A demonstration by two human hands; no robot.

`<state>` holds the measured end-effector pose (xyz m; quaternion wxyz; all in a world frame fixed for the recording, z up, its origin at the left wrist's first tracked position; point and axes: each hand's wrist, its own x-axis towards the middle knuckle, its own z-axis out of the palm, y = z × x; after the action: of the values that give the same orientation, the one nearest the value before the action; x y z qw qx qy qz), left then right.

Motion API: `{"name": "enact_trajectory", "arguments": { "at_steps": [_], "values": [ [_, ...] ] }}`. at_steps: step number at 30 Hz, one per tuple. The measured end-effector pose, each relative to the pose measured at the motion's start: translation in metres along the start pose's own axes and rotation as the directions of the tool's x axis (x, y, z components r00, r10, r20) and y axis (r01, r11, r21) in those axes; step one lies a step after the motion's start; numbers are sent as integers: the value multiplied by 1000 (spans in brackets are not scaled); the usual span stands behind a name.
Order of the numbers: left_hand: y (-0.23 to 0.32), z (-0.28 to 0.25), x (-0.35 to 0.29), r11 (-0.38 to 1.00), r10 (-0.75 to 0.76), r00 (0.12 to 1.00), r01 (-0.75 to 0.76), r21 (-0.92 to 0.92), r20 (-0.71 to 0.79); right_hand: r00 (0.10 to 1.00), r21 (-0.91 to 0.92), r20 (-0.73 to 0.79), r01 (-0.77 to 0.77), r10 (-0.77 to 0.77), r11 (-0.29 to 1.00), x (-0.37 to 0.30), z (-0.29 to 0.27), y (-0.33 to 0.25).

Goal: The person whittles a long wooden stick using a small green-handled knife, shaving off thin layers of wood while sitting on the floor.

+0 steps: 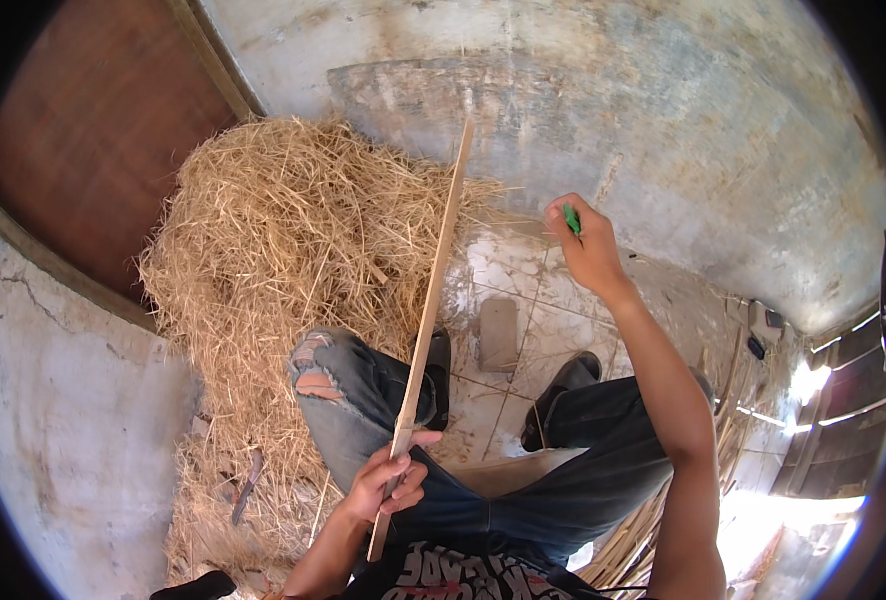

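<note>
Bamboo strip [425, 330] over tiled floor [508, 275], straw [273, 220]

Straw heap [283, 230] against plastered wall [663, 120]; flat block [499, 334] on tiled floor [508, 270]; brown door [93, 140].

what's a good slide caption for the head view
Seated person's left hand grips a bamboo strip; raised right hand holds a green tool beside straw.

I see a stained, patchy plaster wall [663, 130] curving ahead of me, with a brown wooden door [93, 140] on the left. A heap of dry straw [273, 230] sits on the pale tiled floor [513, 270]. Hard sunlight burns through a slatted window [843, 400] at the right, and a flat block [499, 335] lies on the tiles.
</note>
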<state>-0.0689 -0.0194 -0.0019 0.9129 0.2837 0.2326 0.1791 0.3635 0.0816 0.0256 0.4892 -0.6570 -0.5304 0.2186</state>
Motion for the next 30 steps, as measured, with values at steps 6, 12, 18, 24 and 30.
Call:
{"name": "enact_trajectory", "arguments": {
  "at_steps": [6, 12, 18, 24, 30],
  "values": [
    [11, 9, 23, 991, 23, 1000, -23, 132, 4, 942, -156, 333, 111, -54, 981, -43, 21, -48],
    [13, 18, 45, 993, 55, 997, -49, 108, -53, 801, 7, 556, 262, -222, 965, -96, 55, -87],
    [7, 35, 59, 963, 236, 958, -209, 168, -164, 782, -109, 604, 270, -152, 957, -115, 70, -88],
    [8, 36, 57, 974, 207, 969, -191, 122, -138, 779, -159, 612, 286, -133, 945, -119, 73, -87],
    [3, 36, 57, 980, 192, 967, -179, 86, -167, 767, -161, 625, 307, -145, 938, -119, 73, -87]
  ]
}}
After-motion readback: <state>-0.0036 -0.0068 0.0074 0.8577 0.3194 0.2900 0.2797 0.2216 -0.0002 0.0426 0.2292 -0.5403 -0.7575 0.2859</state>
